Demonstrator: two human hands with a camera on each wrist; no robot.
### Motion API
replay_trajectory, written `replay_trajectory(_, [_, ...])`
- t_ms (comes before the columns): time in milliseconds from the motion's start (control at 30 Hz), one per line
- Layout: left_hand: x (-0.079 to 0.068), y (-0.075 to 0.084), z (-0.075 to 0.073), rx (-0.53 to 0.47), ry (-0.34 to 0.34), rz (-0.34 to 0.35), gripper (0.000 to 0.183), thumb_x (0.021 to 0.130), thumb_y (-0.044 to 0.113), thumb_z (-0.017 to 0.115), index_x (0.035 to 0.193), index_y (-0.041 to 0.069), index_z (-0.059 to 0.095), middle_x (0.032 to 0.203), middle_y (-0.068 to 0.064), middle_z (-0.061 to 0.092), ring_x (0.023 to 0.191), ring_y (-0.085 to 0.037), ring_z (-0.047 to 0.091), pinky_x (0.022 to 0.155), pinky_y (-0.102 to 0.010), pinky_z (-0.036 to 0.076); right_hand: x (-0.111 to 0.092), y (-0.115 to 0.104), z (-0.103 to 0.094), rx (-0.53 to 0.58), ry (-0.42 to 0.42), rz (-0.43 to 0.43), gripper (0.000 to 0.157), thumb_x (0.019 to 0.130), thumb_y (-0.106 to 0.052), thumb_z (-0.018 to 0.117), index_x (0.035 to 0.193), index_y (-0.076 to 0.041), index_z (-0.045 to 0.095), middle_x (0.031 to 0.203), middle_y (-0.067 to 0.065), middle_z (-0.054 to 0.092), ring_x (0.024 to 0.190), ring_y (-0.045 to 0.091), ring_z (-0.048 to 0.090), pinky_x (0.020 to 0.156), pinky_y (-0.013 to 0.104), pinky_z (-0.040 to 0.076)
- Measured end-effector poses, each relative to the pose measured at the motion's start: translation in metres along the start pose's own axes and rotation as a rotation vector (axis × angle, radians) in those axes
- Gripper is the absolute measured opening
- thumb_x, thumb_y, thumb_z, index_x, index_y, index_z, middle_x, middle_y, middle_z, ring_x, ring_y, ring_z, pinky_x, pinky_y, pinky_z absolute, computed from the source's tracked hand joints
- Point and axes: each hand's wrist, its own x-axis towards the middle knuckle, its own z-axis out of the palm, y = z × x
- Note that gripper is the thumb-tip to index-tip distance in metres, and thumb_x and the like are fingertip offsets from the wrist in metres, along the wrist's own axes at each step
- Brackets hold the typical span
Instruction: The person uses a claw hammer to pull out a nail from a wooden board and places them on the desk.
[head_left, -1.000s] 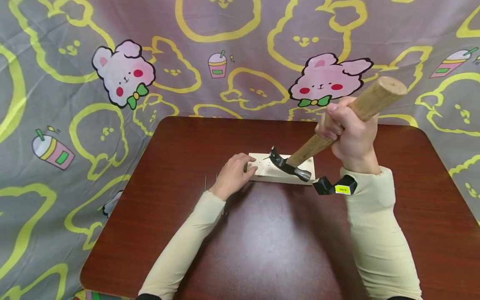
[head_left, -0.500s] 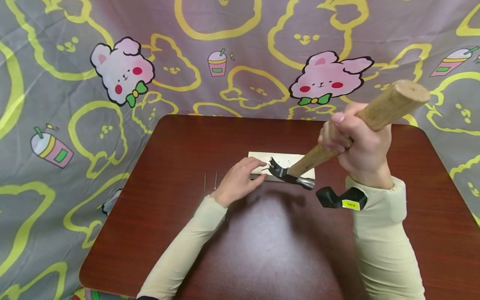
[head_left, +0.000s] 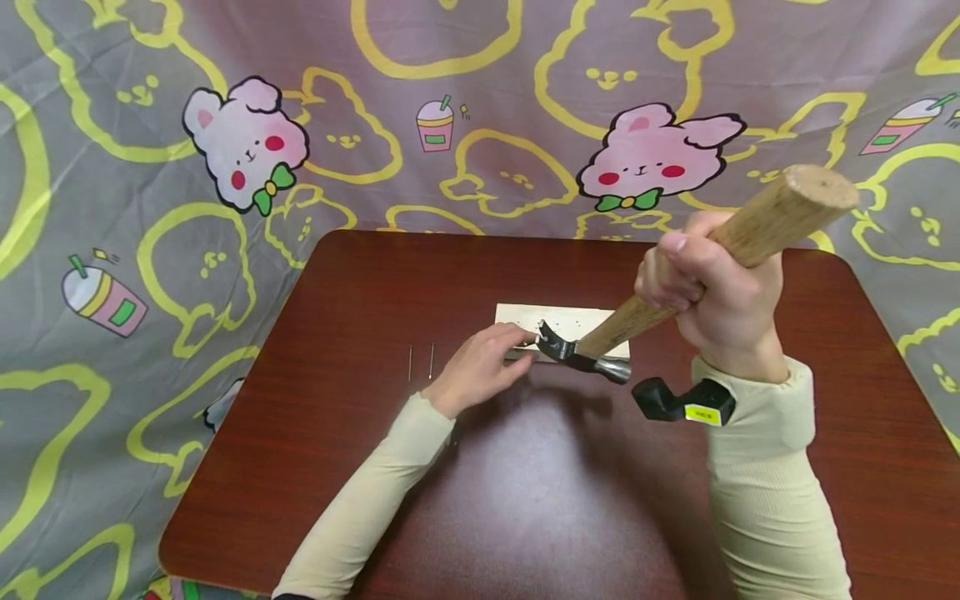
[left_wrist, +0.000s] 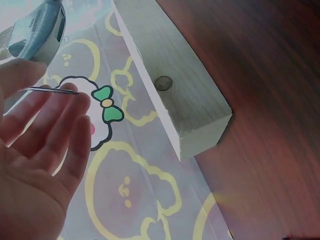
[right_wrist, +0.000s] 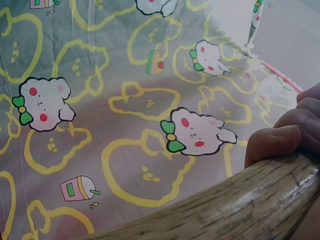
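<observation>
My right hand point(head_left: 716, 292) grips the wooden handle of a claw hammer point(head_left: 630, 321), whose dark head hangs over a pale wooden board point(head_left: 513, 313). The claw points left and the striking face right. Just left of the claw is my left hand point(head_left: 483, 362), its thumb and fingertips about a thin nail point(left_wrist: 52, 90). In the left wrist view the nail lies across the fingers, close under the thumb; its far end is hidden. Small dark holes mark the board's top. The right wrist view catches curled fingers point(right_wrist: 280, 140) on the handle.
Two loose nails point(head_left: 431, 360) lie on the brown table point(head_left: 360, 283), left of the left hand. A patterned cloth point(head_left: 480, 100) hangs behind the table and along its sides. A black wrist camera point(head_left: 682, 400) juts from the right sleeve.
The hammer's handle end and the right hand shifted right and slightly down, then held nearly still. My left hand moved right from the board's left end to the nail at the claw.
</observation>
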Motion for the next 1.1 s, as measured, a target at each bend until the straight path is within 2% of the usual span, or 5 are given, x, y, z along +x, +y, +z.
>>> replay_trajectory(500, [0.0013,-0.0003,0.0022,0.023,-0.003,0.012,0.015,0.091,0.012,0.065,0.105,0.010,0.070,0.105,-0.001,0.072,0.099,-0.013,0.067,0.089,-0.027,0.053,-0.0003,-0.0005,-0.0002,-0.006,-0.032,0.019,0.031,0.084,0.018,0.038,0.055,0.005,0.040,0.045,0.004,0.025,0.037,0.015,0.026,0.035,0.030,0.019])
replay_trajectory(867, [0.0018,-0.0007,0.0029,0.030,0.015,0.016,0.010,0.091,0.012,0.065,0.100,0.010,0.070,0.096,0.000,0.074,0.088,-0.013,0.067,0.082,-0.029,0.054,-0.0005,0.0025,-0.0001,-0.005,-0.014,0.027,0.030,0.084,0.019,0.038,0.057,0.005,0.042,0.045,0.004,0.024,0.037,0.016,0.025,0.036,0.031,0.018])
replay_trajectory(1100, [0.0026,-0.0008,0.0012,0.015,0.037,0.029,0.007,0.090,0.012,0.067,0.096,0.010,0.069,0.096,0.000,0.073,0.090,-0.013,0.067,0.084,-0.028,0.053,-0.0012,0.0034,0.0009,-0.022,-0.004,0.030,0.030,0.084,0.018,0.040,0.057,0.005,0.042,0.045,0.004,0.024,0.037,0.016,0.025,0.035,0.031,0.019])
